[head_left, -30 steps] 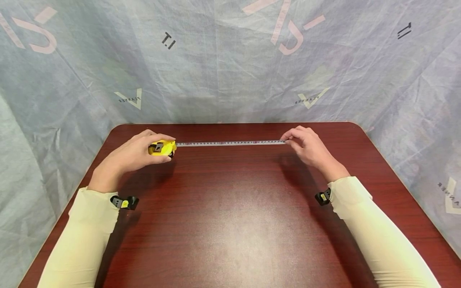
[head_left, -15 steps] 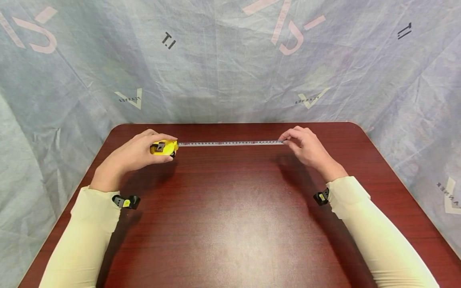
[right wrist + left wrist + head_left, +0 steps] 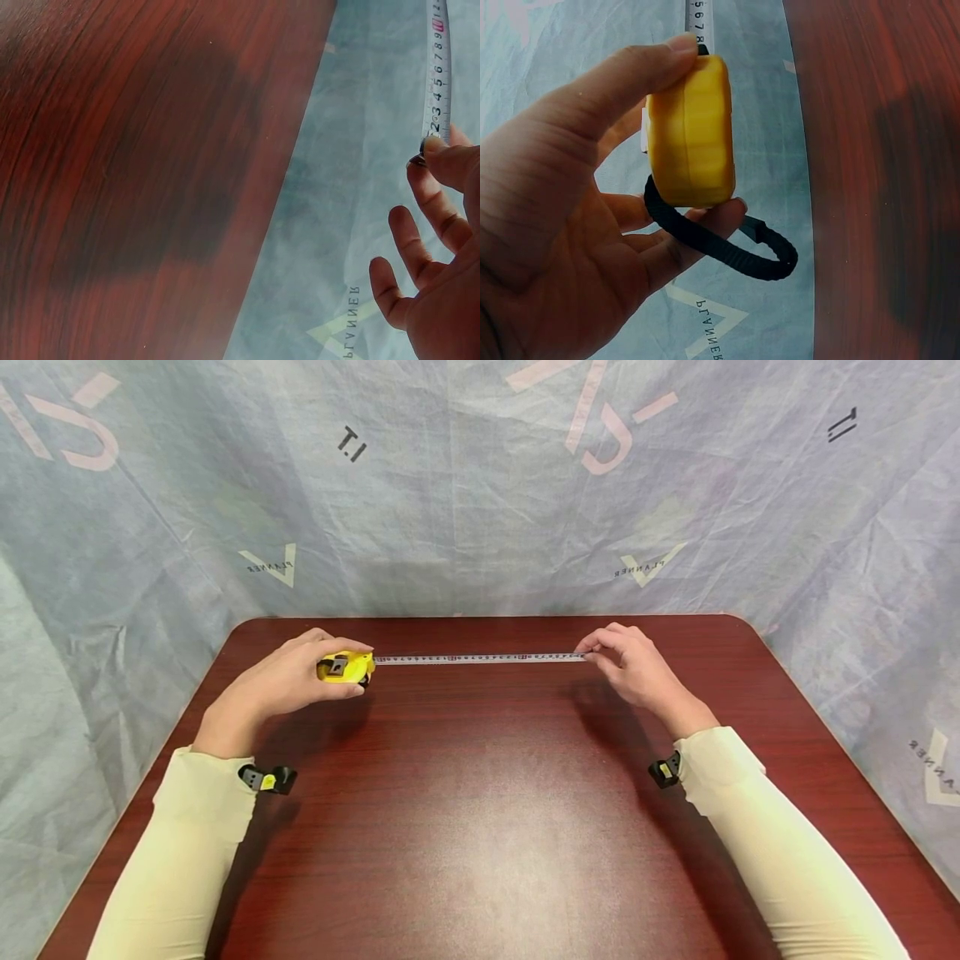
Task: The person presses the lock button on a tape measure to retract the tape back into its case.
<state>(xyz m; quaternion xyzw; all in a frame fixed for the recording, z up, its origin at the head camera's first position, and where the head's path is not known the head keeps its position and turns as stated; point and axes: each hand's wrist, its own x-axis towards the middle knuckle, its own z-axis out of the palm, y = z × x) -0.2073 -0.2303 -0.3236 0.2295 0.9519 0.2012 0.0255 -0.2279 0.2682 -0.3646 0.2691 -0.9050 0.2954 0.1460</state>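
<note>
Fingers and thumb of the left hand (image 3: 273, 677) are closed about a yellow, rounded plastic tape-measure case (image 3: 352, 669) with a black woven strap (image 3: 735, 258); free end of its narrow white, black-numbered tape (image 3: 472, 658) is pinched by the right hand (image 3: 641, 668); tape is stretched straight between, held above the dark red wood-grain table (image 3: 465, 793), towards its far edge

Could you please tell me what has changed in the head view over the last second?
The left hand and the yellow tape measure case have shifted slightly right, and the right hand slightly left, so the exposed measuring blade is shorter. Nothing was grasped or released: the left hand still grips the case, and the right still pinches the blade's end.
</note>
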